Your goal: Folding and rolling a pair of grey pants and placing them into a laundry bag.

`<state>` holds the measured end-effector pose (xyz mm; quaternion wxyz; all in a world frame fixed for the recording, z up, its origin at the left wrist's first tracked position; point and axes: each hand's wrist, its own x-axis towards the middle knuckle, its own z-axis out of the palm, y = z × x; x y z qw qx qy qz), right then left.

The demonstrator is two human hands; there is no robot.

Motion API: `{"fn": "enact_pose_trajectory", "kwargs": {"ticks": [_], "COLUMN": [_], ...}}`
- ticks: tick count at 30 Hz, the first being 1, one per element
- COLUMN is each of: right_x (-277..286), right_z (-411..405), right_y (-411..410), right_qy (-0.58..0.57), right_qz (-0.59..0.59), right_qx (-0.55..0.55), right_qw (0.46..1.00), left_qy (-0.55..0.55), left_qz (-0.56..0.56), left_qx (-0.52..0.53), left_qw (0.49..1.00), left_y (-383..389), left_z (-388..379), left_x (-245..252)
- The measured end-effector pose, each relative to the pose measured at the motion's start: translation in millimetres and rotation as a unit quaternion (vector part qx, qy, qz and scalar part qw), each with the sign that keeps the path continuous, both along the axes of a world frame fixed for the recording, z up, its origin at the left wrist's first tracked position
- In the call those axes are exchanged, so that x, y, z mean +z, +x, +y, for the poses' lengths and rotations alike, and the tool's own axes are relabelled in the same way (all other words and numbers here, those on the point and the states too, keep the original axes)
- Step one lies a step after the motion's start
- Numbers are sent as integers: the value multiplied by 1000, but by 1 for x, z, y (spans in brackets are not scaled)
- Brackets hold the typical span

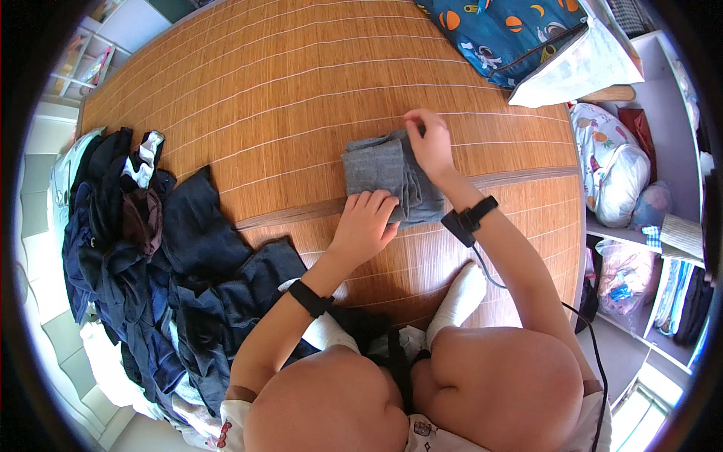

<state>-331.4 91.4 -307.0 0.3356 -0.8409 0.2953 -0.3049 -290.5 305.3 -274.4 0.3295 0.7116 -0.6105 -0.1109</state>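
A folded grey cloth garment (375,166) lies on the bamboo mat (271,101) in front of me. My left hand (367,223) rests on its near left edge, fingers together on the fabric. At its far right corner is my right hand (430,141), fingers curled with thumb and index finger close together; whether fabric is pinched between them cannot be told. Both wrists wear black bands, and the right one carries a small black device (460,227) with a cable.
A large heap of dark clothes (209,294) spreads along the left side. A blue bag with space prints (508,34) stands at the far right. Shelves (672,141) with wrapped bundles line the right side. My socked feet (460,296) and bent knees are close by.
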Motion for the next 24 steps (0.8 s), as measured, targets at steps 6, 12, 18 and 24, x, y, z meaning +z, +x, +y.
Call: {"fn": "enact_pose_trajectory", "kwargs": {"ticks": [6, 12, 18, 24], "right_x": [43, 35, 9, 15], "right_z": [61, 82, 93, 89], "right_y": [-38, -58, -73, -65], "right_qy": [106, 321, 451, 452], "right_qz": [15, 36, -41, -33], "right_qx": [-33, -2, 15, 29], "right_qw": [994, 946, 892, 891], "left_qy": [-12, -135, -125, 48], "left_qz": [159, 235, 202, 47], "left_qx": [86, 129, 94, 6], "left_qw": [983, 954, 967, 998], "left_y": [4, -12, -12, 13], "left_z": [-4, -17, -7, 21], "left_x": [8, -7, 0, -8]}}
